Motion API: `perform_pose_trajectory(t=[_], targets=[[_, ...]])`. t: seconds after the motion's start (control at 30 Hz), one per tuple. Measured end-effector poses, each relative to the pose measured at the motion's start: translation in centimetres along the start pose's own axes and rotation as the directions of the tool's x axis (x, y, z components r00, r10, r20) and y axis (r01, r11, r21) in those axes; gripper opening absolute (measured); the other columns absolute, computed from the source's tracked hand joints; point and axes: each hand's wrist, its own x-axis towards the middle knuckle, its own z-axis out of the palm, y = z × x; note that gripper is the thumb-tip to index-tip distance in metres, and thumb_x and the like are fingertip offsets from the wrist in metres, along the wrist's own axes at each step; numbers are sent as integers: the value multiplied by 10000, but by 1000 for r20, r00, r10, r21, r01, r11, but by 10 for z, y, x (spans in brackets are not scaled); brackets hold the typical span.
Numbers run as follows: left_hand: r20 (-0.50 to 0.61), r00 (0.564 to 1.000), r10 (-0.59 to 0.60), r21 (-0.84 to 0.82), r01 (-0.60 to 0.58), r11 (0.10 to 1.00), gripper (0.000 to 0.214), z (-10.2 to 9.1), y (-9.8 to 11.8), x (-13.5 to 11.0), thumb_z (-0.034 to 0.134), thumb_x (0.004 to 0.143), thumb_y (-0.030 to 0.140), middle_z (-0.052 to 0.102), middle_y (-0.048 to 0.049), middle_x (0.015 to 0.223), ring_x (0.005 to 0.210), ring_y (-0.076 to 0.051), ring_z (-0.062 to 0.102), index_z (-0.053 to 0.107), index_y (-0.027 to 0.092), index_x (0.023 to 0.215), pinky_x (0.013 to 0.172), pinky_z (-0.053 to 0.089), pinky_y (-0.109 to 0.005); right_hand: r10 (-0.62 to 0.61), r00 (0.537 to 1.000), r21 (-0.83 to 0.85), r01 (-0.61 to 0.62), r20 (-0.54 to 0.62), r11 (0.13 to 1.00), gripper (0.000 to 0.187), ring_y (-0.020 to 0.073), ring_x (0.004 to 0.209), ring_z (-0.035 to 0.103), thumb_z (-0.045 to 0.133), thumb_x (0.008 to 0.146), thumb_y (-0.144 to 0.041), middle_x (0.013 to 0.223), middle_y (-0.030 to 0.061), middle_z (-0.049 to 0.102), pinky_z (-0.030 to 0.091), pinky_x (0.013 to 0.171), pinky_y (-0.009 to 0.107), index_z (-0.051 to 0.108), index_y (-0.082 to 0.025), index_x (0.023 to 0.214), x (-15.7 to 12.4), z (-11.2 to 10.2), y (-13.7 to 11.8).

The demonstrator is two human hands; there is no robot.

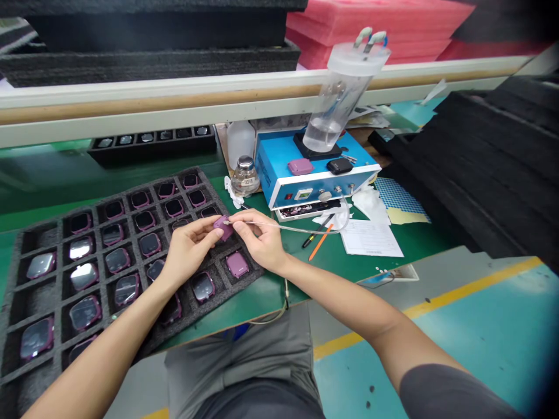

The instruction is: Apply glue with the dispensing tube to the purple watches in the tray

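Mid-frame: left hand pinches purple square plastic watch case, right hand pinches clear thin flexible tube at it. Piece looks unfinished. Black foam compartment tray, lower left: mostly filled.

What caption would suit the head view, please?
Left hand holds a purple case over a tray; right hand holds a clear tube to it.

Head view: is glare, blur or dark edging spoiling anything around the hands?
Head view: glare whitens some screens in the foam tray; head view: the far right edge darkens into blur; head view: the purple piece in the left hand has a readable outline, but fine detail is too small to tell.
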Motion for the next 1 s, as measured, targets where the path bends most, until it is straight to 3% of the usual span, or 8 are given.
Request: perform_pose_trajectory(t=[0.57,0.73,0.87,1.0], targets=[[11,1000,-11,12,11,1000,604,0,2,0,840,765,537,798,-116,1060,899,-239,754,775,136,1212,846,633,-354,8,1000,3,-8,6,1000,214,170,925,728,651,986,-402,1003,71,749,637,809,297,738,-208,963,0,0,0],[3,999,52,145,-52,988,525,0,1,-3,737,853,489,786,-101,1047,827,-201,711,747,134,1240,772,578,-317,-2,1000,-25,2,-16,1000,256,175,915,726,649,990,-440,991,70,752,630,799,304,743,-206,952,-1,-2,-3],[108,984,139,465,-174,868,385,3,-6,-5,586,947,354,758,-62,916,852,-220,649,729,153,1243,806,515,-361,-12,996,-37,9,-92,999,234,172,906,721,661,995,-426,981,55,745,619,794,303,750,-210,974,-1,-7,0],[152,946,285,721,-303,623,354,2,-11,-6,558,988,340,734,-124,1130,1087,-303,592,751,145,1211,1009,461,-489,3,995,-15,-5,-95,1000,283,174,917,718,661,992,-481,983,49,742,619,797,311,742,-209,993,-2,-10,8]])
